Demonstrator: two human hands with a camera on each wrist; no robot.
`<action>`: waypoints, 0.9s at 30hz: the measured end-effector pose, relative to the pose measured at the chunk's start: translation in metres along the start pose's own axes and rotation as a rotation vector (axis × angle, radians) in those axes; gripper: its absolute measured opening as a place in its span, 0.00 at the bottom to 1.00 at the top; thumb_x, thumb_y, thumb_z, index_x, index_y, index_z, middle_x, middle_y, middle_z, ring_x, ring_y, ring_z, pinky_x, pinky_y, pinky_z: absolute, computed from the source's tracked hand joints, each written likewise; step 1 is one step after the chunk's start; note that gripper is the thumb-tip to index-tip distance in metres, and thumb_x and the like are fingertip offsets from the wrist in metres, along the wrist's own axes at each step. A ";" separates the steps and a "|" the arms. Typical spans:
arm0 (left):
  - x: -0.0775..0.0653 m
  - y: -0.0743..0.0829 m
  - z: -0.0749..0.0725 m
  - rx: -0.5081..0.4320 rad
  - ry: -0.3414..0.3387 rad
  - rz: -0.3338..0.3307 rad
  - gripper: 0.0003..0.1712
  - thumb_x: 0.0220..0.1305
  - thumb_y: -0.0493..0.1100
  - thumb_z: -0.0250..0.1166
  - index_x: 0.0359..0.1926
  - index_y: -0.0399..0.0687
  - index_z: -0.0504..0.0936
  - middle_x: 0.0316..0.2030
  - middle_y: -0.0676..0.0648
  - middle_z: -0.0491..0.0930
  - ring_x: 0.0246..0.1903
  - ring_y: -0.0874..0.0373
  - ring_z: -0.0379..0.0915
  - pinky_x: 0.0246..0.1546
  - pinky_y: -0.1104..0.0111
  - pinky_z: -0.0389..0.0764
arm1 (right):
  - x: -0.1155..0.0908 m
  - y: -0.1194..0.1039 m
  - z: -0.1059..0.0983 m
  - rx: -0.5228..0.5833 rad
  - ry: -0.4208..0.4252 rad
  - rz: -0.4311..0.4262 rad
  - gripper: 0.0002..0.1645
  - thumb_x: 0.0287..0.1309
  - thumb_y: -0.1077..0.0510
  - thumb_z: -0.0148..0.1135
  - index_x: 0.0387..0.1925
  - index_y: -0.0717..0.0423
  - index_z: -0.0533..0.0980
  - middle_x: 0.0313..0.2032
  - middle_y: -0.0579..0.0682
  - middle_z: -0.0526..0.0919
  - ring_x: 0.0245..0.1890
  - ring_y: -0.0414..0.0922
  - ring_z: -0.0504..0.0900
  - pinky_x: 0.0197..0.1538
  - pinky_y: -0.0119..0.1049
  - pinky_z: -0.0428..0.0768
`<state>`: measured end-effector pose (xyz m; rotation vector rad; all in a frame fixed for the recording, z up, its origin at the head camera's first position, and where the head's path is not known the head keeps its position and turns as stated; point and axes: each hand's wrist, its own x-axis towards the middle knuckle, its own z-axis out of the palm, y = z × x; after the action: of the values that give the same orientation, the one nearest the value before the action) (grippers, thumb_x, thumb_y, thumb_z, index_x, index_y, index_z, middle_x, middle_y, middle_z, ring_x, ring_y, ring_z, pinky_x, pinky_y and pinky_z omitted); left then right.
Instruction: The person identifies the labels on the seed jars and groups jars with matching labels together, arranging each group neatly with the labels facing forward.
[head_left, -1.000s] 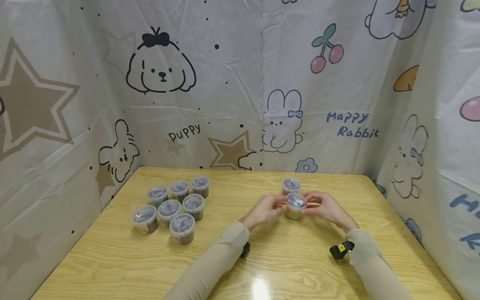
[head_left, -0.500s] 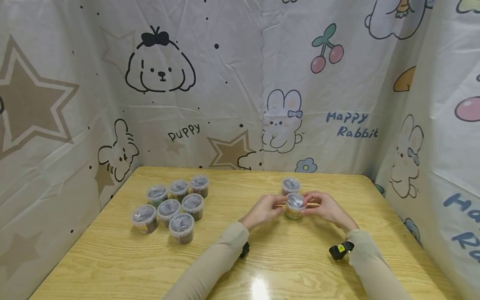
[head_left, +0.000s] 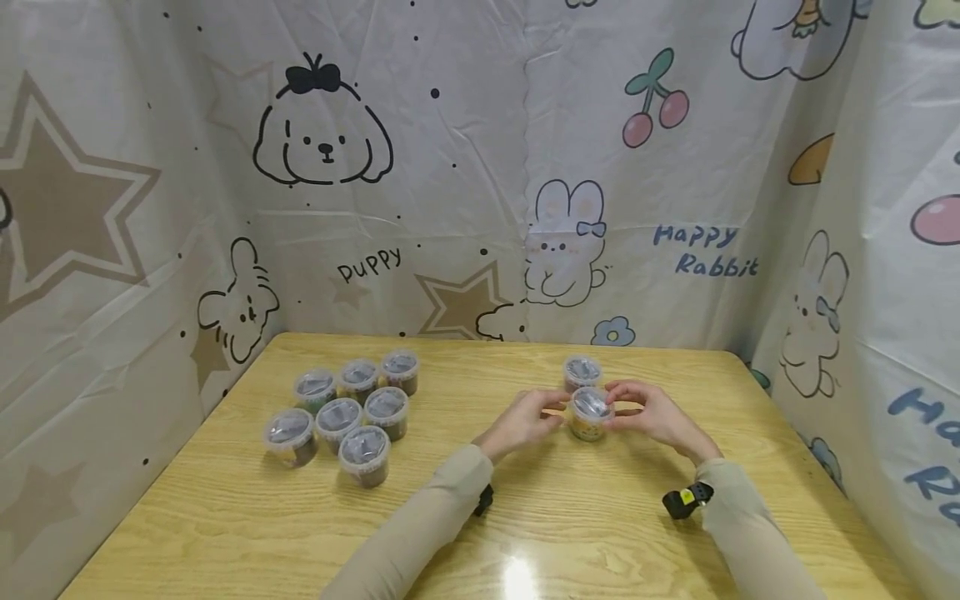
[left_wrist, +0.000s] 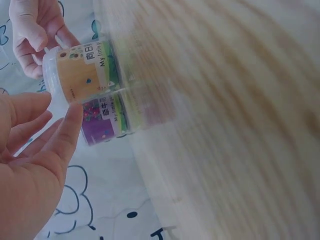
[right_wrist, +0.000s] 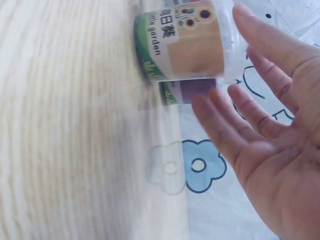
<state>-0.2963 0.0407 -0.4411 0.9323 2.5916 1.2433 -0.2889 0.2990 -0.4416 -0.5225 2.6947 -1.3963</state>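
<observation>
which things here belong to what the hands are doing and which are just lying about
Part of the work, it seems:
orange-labelled tub, between left hand and right hand
purple-labelled tub behind it
probably the seven similar tubs to the left

Just around:
table
patterned cloth
black wrist cameras

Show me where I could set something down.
Bare table lies between the seven clustered tubs and the left hand, and right of the right hand. Crowded: those seven, and the orange-labelled tub between the hands with the purple-labelled tub behind.
</observation>
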 end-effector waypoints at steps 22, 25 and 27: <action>-0.043 0.011 -0.059 0.040 0.210 -0.017 0.16 0.70 0.38 0.60 0.56 0.41 0.81 0.53 0.44 0.83 0.50 0.54 0.81 0.51 0.66 0.83 | 0.019 -0.052 0.031 -0.132 0.186 -0.127 0.12 0.65 0.55 0.63 0.46 0.57 0.82 0.47 0.54 0.85 0.55 0.57 0.80 0.58 0.58 0.78; -0.049 0.009 -0.064 0.040 0.243 -0.011 0.15 0.69 0.38 0.61 0.54 0.42 0.82 0.51 0.45 0.84 0.48 0.54 0.81 0.49 0.66 0.84 | 0.021 -0.057 0.038 -0.153 0.178 -0.163 0.11 0.65 0.55 0.63 0.45 0.55 0.83 0.46 0.51 0.86 0.52 0.53 0.82 0.56 0.57 0.80; -0.054 0.008 -0.068 0.047 0.262 -0.007 0.14 0.69 0.39 0.61 0.53 0.42 0.83 0.49 0.45 0.85 0.47 0.54 0.82 0.48 0.66 0.84 | 0.021 -0.060 0.042 -0.170 0.174 -0.193 0.10 0.64 0.55 0.64 0.44 0.55 0.84 0.44 0.51 0.86 0.49 0.51 0.83 0.54 0.56 0.81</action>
<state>-0.2736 -0.0321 -0.3988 0.8157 2.8299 1.3937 -0.2842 0.2273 -0.4163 -0.7237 2.9918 -1.3179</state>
